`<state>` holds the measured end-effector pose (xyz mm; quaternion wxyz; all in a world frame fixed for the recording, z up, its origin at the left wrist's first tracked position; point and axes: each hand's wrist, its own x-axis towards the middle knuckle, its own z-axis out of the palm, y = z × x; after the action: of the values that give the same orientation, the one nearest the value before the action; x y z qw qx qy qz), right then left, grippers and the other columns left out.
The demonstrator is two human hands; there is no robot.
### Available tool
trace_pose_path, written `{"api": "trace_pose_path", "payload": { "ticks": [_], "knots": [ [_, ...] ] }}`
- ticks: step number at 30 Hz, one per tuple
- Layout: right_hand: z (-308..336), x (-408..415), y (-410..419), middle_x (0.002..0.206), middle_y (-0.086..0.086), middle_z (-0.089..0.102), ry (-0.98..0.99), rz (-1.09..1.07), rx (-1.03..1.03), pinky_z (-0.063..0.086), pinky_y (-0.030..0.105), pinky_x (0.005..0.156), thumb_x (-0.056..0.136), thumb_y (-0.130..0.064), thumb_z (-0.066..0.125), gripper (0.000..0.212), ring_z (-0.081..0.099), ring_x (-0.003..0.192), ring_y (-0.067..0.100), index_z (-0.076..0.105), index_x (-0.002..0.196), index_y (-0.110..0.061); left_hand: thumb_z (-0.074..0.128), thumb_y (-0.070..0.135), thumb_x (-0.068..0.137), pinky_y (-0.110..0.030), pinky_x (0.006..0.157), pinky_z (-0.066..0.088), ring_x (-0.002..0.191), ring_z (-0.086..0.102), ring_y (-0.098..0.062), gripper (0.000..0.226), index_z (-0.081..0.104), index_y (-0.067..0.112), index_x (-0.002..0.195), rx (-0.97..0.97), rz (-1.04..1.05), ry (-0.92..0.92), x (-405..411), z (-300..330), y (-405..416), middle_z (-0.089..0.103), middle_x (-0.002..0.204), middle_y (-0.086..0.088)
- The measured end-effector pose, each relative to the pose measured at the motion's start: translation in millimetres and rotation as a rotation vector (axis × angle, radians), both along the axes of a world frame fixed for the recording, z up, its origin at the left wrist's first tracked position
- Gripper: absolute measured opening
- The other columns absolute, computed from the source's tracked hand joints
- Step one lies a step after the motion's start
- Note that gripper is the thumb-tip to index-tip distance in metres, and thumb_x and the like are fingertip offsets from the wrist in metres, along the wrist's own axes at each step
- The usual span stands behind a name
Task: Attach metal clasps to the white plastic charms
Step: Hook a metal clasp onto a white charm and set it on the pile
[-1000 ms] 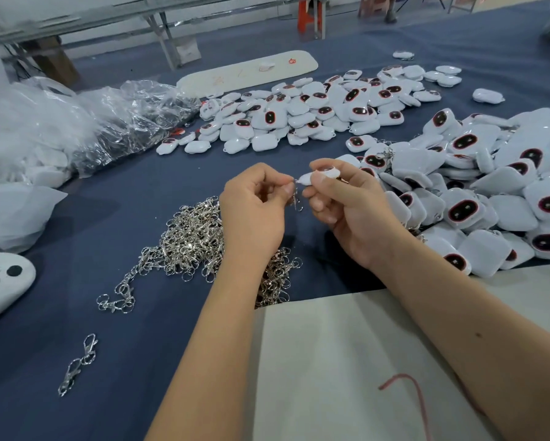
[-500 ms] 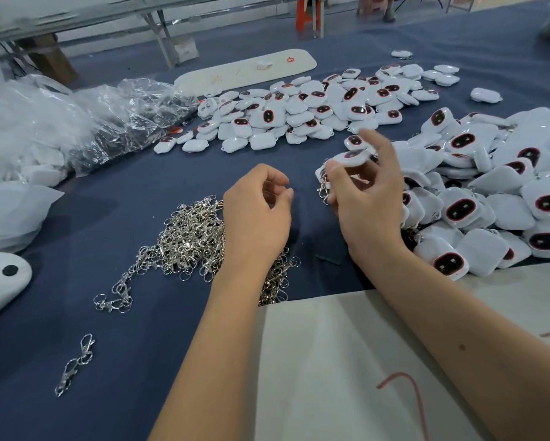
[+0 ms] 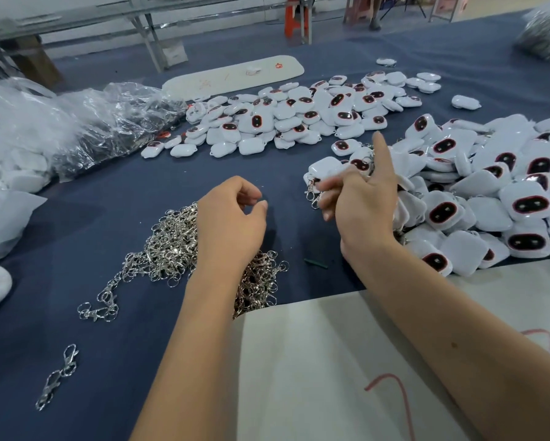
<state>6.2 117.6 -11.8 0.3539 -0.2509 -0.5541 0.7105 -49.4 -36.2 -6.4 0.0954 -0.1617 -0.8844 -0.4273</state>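
My left hand (image 3: 232, 218) hovers over the right side of a heap of silver metal clasps (image 3: 168, 246), fingers loosely curled and holding nothing. My right hand (image 3: 361, 198) is at the left edge of a big pile of white plastic charms (image 3: 477, 192) with dark red-rimmed faces. Its index finger points up and its other fingers are blurred and apart. A white charm (image 3: 324, 168) with a clasp (image 3: 313, 192) hanging from it lies at the pile's edge, right at those fingertips; I see no grip on it.
A second spread of charms (image 3: 286, 119) lies farther back. Crumpled clear plastic bags (image 3: 76, 122) fill the left. A white board (image 3: 331, 361) covers the near table edge, two loose clasps (image 3: 57, 377) lie near left, and a long white panel (image 3: 235, 76) lies at the back.
The hands, joined on one charm and clasp a second ago, have parted. The right hand carried the clasped charm to the pile's edge and loosened its fingers; the left hand dropped back, empty.
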Motion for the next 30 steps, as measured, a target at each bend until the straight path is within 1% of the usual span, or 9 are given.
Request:
{"api": "trace_pose_path", "payload": {
  "ticks": [4, 6, 8, 11, 16, 19, 22, 27, 30],
  "knots": [
    [6, -5, -14, 0.127, 0.004, 0.06, 0.022, 0.004, 0.044, 0.054, 0.02, 0.056, 0.101, 0.004, 0.035, 0.08, 0.077, 0.073, 0.016, 0.016, 0.162, -0.043, 0.075, 0.021, 0.085, -0.012, 0.071, 0.047, 0.078, 0.062, 0.002, 0.009, 0.068, 0.026, 0.083, -0.047, 0.009, -0.003, -2, 2, -3, 0.067, 0.081, 0.015],
    [8, -13, -19, 0.137, 0.002, 0.054, -0.022, -0.007, 0.131, 0.055, 0.018, 0.062, 0.1, 0.001, 0.038, 0.075, 0.075, 0.09, 0.019, 0.021, 0.162, -0.038, 0.076, 0.024, 0.084, -0.024, 0.075, 0.05, 0.079, 0.062, -0.002, 0.009, 0.067, 0.026, 0.082, -0.096, 0.015, -0.007, -3, 4, -7, 0.067, 0.082, 0.014],
    [10, -23, -25, 0.14, 0.003, 0.051, -0.102, 0.025, 0.313, 0.059, 0.03, 0.086, 0.1, 0.0, 0.044, 0.067, 0.067, 0.106, 0.017, 0.03, 0.16, -0.025, 0.078, 0.028, 0.083, -0.031, 0.078, 0.05, 0.083, 0.063, -0.01, 0.011, 0.068, 0.027, 0.084, -0.158, 0.023, -0.018, -4, 6, -12, 0.067, 0.083, 0.012],
    [12, -50, -25, 0.146, 0.01, 0.049, -0.336, 0.181, 0.717, 0.04, 0.042, 0.114, 0.098, -0.005, 0.052, 0.056, 0.05, 0.131, 0.026, 0.042, 0.152, -0.012, 0.079, 0.035, 0.081, -0.041, 0.093, 0.05, 0.095, 0.065, -0.022, 0.016, 0.069, 0.026, 0.089, -0.281, 0.03, -0.042, -6, 7, -18, 0.069, 0.089, 0.005],
    [12, -104, -18, 0.157, 0.015, 0.035, -0.681, 0.347, 1.47, 0.035, 0.044, 0.115, 0.09, -0.009, 0.06, 0.059, 0.025, 0.147, 0.038, 0.042, 0.147, -0.011, 0.08, 0.024, 0.081, -0.042, 0.09, 0.052, 0.097, 0.065, -0.024, 0.013, 0.07, 0.027, 0.088, -0.33, 0.033, -0.09, -9, 7, -19, 0.07, 0.091, 0.003],
    [6, -131, -14, 0.173, 0.011, 0.006, -0.726, 0.487, 1.659, 0.028, 0.057, 0.121, 0.095, -0.001, 0.052, 0.074, -0.001, 0.159, 0.036, 0.024, 0.161, -0.017, 0.076, 0.01, 0.081, -0.039, 0.084, 0.055, 0.088, 0.066, -0.021, 0.018, 0.069, 0.027, 0.082, -0.275, 0.028, -0.106, -10, 5, -19, 0.068, 0.084, 0.007],
    [4, -150, -13, 0.174, 0.01, -0.006, -0.772, 0.646, 1.659, 0.015, 0.057, 0.127, 0.096, -0.001, 0.042, 0.081, -0.011, 0.16, 0.034, 0.01, 0.166, -0.025, 0.075, 0.009, 0.082, -0.034, 0.079, 0.054, 0.084, 0.066, -0.018, 0.022, 0.067, 0.028, 0.088, -0.22, 0.027, -0.121, -12, 3, -22, 0.068, 0.079, 0.01],
    [10, -148, -17, 0.157, 0.017, 0.031, -0.735, 0.652, 1.643, 0.038, 0.051, 0.112, 0.095, -0.014, 0.051, 0.066, 0.03, 0.141, 0.041, 0.033, 0.158, -0.023, 0.072, 0.007, 0.083, -0.031, 0.075, 0.054, 0.081, 0.066, -0.014, 0.023, 0.068, 0.029, 0.088, -0.188, 0.014, -0.13, -14, 3, -26, 0.068, 0.078, 0.01],
    [7, -124, -24, 0.144, 0.014, 0.04, -0.696, 0.55, 1.68, 0.04, 0.049, 0.103, 0.093, -0.01, 0.052, 0.053, 0.037, 0.129, 0.039, 0.051, 0.145, -0.022, 0.072, 0.005, 0.083, -0.022, 0.073, 0.054, 0.074, 0.065, -0.005, 0.021, 0.073, 0.026, 0.084, -0.14, 0.036, -0.112, -15, 4, -28, 0.068, 0.075, 0.01]
  ]
}}
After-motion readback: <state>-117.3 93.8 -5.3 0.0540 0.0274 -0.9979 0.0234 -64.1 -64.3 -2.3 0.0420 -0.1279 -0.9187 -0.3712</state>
